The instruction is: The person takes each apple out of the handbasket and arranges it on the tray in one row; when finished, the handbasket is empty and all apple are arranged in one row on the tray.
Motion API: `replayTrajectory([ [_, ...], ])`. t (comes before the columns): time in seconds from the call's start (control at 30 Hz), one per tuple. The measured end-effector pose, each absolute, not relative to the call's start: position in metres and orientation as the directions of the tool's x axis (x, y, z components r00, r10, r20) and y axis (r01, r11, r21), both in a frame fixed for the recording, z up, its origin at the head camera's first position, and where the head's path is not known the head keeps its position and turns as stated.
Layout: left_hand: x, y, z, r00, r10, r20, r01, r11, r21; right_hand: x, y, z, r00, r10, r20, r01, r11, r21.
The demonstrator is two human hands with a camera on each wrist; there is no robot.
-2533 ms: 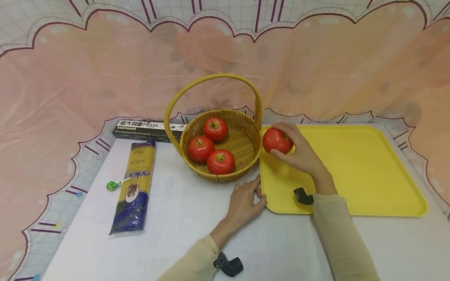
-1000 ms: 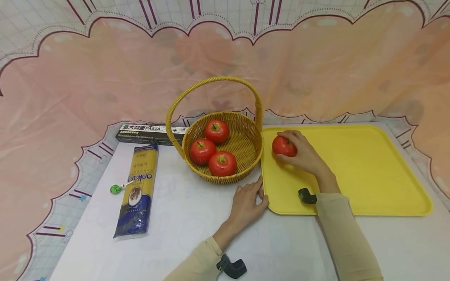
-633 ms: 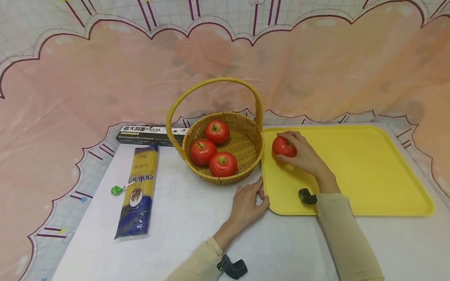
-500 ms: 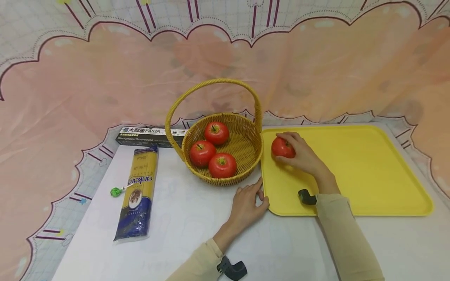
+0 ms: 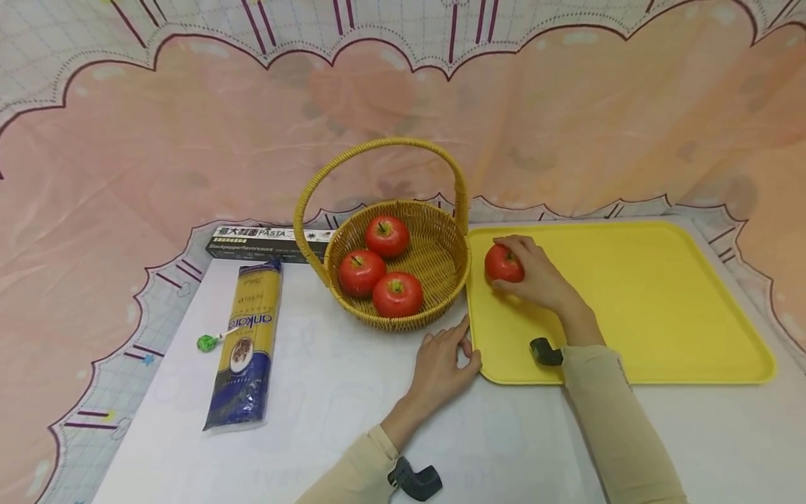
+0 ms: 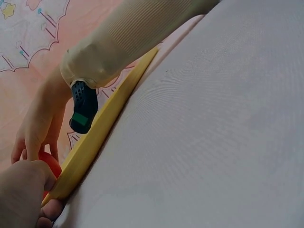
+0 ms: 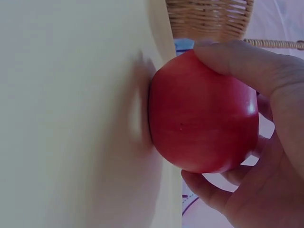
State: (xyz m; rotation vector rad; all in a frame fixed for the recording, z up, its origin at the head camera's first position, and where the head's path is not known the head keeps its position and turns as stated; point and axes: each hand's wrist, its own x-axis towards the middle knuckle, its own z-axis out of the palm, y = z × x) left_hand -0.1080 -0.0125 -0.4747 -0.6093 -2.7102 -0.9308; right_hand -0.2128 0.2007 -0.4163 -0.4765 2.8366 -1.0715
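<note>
My right hand (image 5: 535, 276) grips a red apple (image 5: 504, 264) at the left side of the yellow tray (image 5: 636, 301). In the right wrist view, thumb and fingers curl round the apple (image 7: 204, 114), whose underside is right at the tray surface. My left hand (image 5: 441, 367) is at the tray's near left corner. The left wrist view shows its thumb (image 6: 33, 178) on one side of the tray rim (image 6: 90, 147) and fingertips on the other, pinching it. A wicker basket (image 5: 441, 308) with an arched handle stands left of the tray, holding three more red apples (image 5: 398, 295).
A dark pasta box (image 5: 264, 245) lies behind and left of the basket. In front of it a yellow-blue ankara pasta packet (image 5: 245, 350) lies on the white table (image 5: 327, 413), and a green-wrapped lollipop (image 5: 206, 343) sits beside the packet. A patterned cloth (image 5: 252, 140) hangs at the back.
Since the oldest frame, my right hand has carried the apple away from the basket's rim, rightward and down onto the tray. In the last half second it has hardly moved. My left hand stays put.
</note>
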Motion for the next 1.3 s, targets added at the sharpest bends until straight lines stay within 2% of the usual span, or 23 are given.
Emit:
replayTrajectory([
  [0.8, -0.1062, -0.0143, -0.4714, -0.905, 0.308, 0.294, 0.425, 0.711, 0.561, -0.2121, 0.2009, -0.4152, -0.952, -0.303, 0.039, -0.249, 0.694, -0.676],
  [1.0, -0.106, -0.0135, -0.4718, -0.903, 0.31, 0.299, 0.429, 0.708, 0.561, -0.2105, 0.2004, -0.4154, -0.956, -0.286, 0.067, -0.254, 0.691, -0.677],
  [1.3, -0.1054, -0.0123, -0.4722, -0.903, 0.305, 0.303, 0.428, 0.707, 0.563, -0.2107, 0.194, -0.4136, -0.929, -0.324, 0.178, -0.353, 0.632, -0.69],
])
